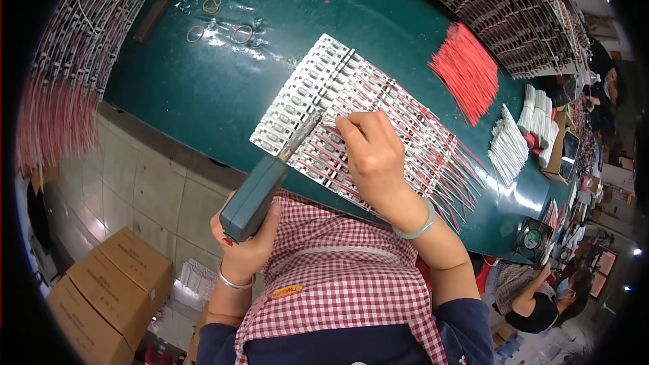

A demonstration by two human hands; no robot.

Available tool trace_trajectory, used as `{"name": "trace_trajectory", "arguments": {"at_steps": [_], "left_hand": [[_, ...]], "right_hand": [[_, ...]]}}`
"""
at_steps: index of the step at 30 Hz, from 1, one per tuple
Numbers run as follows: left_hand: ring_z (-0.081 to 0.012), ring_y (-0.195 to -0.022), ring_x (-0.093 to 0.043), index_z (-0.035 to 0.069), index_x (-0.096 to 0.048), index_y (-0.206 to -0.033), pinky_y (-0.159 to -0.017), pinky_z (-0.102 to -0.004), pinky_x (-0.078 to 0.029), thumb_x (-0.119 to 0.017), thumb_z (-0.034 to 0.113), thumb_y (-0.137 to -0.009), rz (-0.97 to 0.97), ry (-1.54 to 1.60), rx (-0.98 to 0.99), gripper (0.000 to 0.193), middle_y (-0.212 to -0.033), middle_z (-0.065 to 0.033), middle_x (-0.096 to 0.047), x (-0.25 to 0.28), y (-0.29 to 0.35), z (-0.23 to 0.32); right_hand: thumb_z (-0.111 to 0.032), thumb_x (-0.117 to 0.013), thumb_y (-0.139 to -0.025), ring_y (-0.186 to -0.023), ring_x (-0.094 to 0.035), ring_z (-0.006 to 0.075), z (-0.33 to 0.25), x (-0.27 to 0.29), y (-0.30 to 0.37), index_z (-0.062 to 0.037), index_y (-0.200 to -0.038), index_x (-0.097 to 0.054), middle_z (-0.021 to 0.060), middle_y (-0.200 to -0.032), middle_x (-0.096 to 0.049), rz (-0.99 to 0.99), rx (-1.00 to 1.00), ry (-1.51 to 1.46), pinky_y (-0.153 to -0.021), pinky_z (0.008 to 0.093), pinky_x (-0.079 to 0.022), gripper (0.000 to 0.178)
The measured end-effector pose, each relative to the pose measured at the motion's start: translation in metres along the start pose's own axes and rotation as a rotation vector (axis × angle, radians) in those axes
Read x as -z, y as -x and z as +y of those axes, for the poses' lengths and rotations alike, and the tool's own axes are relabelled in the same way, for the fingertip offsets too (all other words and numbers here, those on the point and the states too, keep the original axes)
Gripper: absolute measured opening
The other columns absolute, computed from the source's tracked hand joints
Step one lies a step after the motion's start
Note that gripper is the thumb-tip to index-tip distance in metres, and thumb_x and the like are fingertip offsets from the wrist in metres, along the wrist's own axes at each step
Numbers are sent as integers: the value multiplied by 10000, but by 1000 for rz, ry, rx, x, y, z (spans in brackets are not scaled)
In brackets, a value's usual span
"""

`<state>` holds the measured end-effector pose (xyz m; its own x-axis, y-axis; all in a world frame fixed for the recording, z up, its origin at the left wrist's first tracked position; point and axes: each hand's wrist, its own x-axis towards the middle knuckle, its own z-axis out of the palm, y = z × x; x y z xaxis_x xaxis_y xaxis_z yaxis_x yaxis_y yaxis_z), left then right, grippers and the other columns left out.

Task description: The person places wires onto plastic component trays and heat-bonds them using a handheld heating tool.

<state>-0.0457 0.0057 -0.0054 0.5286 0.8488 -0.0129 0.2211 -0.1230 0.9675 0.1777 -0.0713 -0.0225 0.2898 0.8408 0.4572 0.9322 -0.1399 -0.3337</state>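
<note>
My left hand (247, 243) is wrapped round the handle of a green soldering gun (253, 199). Its metal tip end reaches up and right over a panel of white modules (297, 105), which lies at a slant on the table. Close to that tip, my right hand (373, 152) is closed in a pinch just above the panel. What its fingertips hold is too small to make out. Red and white wires (433, 162) run across the panel's right part and fan out loose past its right end.
The green table (182, 94) carries a bundle of red wires (466, 74), white wire bundles (508, 145) and several rubber bands (242, 34). Stacked wired strips (81, 47) hang at the left; more stand at the back right. Cardboard boxes (111, 290) sit on the floor. Another person (534, 304) is at lower right.
</note>
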Motion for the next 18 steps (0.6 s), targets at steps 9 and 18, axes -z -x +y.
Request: {"name": "trace_trajectory", "arguments": {"at_steps": [9, 18], "left_hand": [[-213, -707, -681, -55, -686, -918, -628, -284, -520, -749, -53, -773, -62, -160, -111, 159, -876, -128, -690, -3, -6, 7], [-236, -694, -677, -50, -689, -907, -628, -297, -526, -752, -49, -762, -82, -220, -146, 158, -855, -136, -681, -1, -6, 8]], "right_hand": [[38, -626, -690, -830, -569, 261, -1, 2, -2, 34, -1006, -663, 111, -933, -588, -25, 5, 21, -635, 342, -494, 319], [28, -634, -691, -821, -567, 259, -1, 1, -3, 32, -996, -666, 108, -921, -587, -18, 9, 28, -620, 341, -492, 307]]}}
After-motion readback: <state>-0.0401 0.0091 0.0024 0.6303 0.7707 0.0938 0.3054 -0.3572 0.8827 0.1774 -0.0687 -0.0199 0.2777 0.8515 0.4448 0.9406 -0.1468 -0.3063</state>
